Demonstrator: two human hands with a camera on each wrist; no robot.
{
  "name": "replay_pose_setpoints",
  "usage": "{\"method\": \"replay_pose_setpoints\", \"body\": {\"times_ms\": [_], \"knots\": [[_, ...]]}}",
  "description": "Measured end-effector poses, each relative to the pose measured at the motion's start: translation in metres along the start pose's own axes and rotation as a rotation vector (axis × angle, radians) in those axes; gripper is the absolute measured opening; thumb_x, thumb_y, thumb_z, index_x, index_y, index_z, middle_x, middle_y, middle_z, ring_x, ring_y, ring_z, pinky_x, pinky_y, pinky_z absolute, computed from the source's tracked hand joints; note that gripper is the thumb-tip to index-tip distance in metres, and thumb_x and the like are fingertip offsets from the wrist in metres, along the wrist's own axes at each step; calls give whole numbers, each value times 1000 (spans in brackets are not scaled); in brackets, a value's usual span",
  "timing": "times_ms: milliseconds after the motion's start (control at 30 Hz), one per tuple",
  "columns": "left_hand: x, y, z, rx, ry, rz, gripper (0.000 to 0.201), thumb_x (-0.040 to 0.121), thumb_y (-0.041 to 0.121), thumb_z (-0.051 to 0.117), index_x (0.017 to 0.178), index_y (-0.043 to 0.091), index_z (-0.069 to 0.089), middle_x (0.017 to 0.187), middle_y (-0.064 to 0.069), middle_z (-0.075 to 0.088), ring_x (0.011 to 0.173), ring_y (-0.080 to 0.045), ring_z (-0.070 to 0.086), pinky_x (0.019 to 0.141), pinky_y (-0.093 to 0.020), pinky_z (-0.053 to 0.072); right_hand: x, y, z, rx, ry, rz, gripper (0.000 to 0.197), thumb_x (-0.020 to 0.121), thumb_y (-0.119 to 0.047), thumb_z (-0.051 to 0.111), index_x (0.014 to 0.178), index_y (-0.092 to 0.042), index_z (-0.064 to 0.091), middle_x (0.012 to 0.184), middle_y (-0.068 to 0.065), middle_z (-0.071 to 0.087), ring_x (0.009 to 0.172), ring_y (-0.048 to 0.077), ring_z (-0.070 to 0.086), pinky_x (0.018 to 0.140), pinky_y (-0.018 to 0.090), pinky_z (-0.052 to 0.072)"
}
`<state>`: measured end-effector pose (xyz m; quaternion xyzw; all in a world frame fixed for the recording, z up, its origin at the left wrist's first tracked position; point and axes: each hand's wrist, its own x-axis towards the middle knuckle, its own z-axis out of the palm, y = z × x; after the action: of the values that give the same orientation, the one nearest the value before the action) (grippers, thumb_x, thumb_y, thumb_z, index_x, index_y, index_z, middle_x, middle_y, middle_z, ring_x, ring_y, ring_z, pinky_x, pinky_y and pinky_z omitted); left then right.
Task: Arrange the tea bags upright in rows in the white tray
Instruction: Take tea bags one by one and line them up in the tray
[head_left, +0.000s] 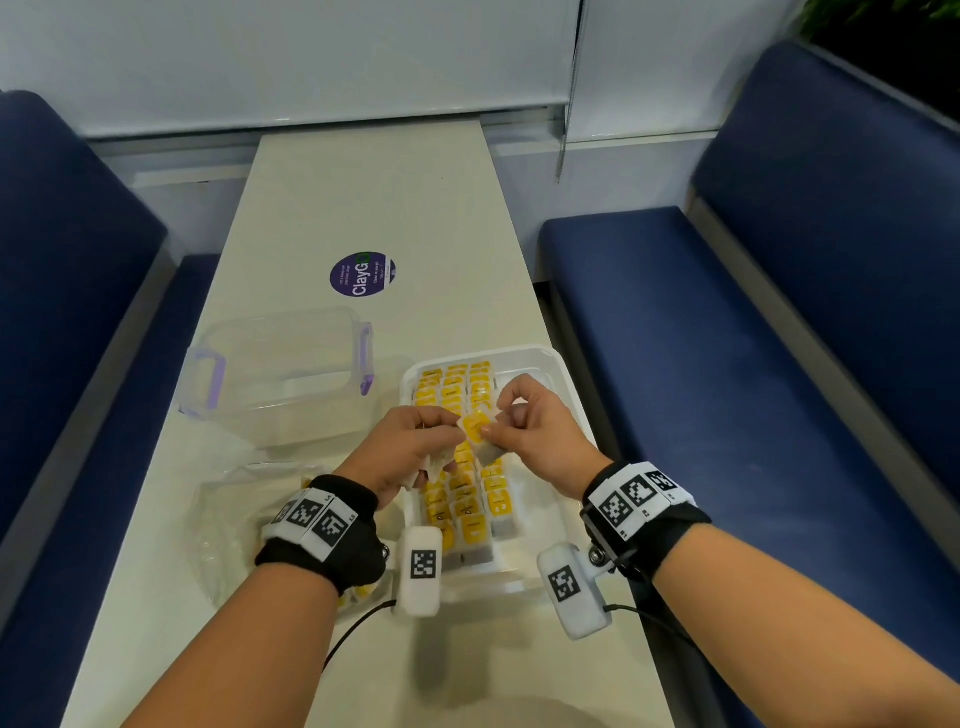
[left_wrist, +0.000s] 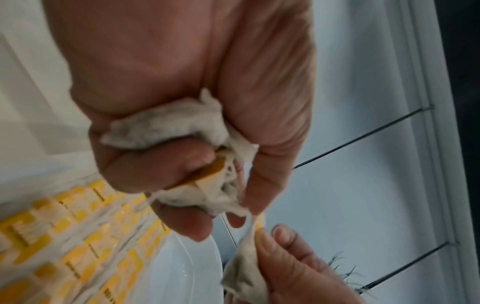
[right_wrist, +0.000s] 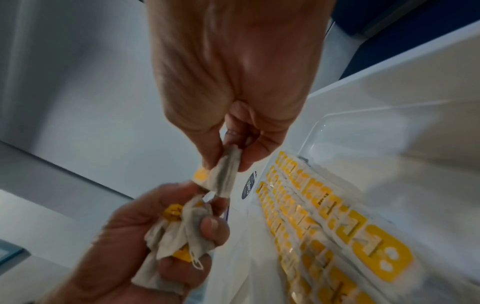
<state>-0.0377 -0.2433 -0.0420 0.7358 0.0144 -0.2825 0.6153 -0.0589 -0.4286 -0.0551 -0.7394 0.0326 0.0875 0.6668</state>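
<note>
The white tray (head_left: 556, 374) holds three rows of upright tea bags (head_left: 457, 389) with yellow tags, also seen as rows of tea bags (right_wrist: 324, 207) in the right wrist view. Above the tray's middle, my left hand (head_left: 415, 447) grips a bunch of loose tea bags (left_wrist: 171, 123), its fingers curled round them. My right hand (head_left: 524, 421) pinches one tea bag (head_left: 480, 434) between thumb and forefinger, right beside the left hand's fingertips. That single bag (right_wrist: 223, 179) hangs from the pinch, its yellow tag toward the left hand.
A clear plastic box (head_left: 280, 364) with purple latches stands left of the tray. A crumpled clear bag (head_left: 234, 514) lies under my left wrist. A round purple sticker (head_left: 362, 274) sits farther up the table. Blue benches (head_left: 727, 364) flank both sides.
</note>
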Motion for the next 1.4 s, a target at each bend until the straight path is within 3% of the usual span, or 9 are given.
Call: {"method": "replay_pose_setpoints", "body": {"times_ms": [133,233,467,567,767,900,1200,1300,1400], "knots": [[1,0,4,46,5,1,18,84,17,75,71,10,65,59,-6,55,59,-16,63,40,-18,30,-5,-3,1,-156,-43,-38,19,80,1,72,76,-12,58,68,10,61,66,23,63,67,30,56],[0,-2,7,65,9,-14,16,87,17,73,76,6,67,58,-6,55,55,-13,62,39,-18,29,-7,-3,-1,-202,-101,32,17,76,1,75,76,-12,64,75,15,66,70,23,67,75,33,58],[5,-5,2,1,107,-73,11,90,18,71,85,8,70,62,-8,59,70,-29,54,38,-19,27,-14,25,-4,-465,-158,350,23,70,2,80,67,-12,62,70,5,64,62,16,63,64,28,58],[2,-4,1,-7,117,-92,9,91,16,69,88,8,68,69,-9,58,61,-19,62,39,-17,27,-18,35,1,-594,-253,413,22,72,1,78,68,-13,61,73,7,65,68,24,68,72,35,60],[1,-6,-1,-20,124,-107,9,91,15,69,91,7,68,74,-7,58,59,-16,63,38,-18,29,-19,40,7,-748,-334,427,22,71,2,75,71,-14,59,72,3,63,50,10,61,59,23,56],[0,-5,0,-29,123,-112,8,91,15,68,93,7,68,76,-9,57,61,-17,63,37,-18,29,-17,43,12,-778,-325,442,21,72,1,75,74,-12,59,81,9,66,62,19,66,72,32,60],[0,-4,2,-147,126,-148,17,96,24,62,99,7,64,81,-12,56,58,-19,61,39,-18,29,-16,44,13,-867,-302,362,24,72,-12,78,70,-17,55,80,2,61,73,19,61,68,29,54],[0,-2,3,-217,139,-171,25,100,33,55,102,9,62,81,-10,58,60,-20,60,41,-18,29,-10,28,10,-848,-202,246,18,76,-26,78,84,-16,64,87,-1,60,81,16,57,75,28,48],[0,0,4,-297,146,-214,30,101,39,50,103,12,61,82,-8,61,60,-21,62,40,-17,30,-4,0,12,-574,-113,58,25,80,-27,76,100,-18,64,91,-1,56,73,9,51,73,29,48]]}}
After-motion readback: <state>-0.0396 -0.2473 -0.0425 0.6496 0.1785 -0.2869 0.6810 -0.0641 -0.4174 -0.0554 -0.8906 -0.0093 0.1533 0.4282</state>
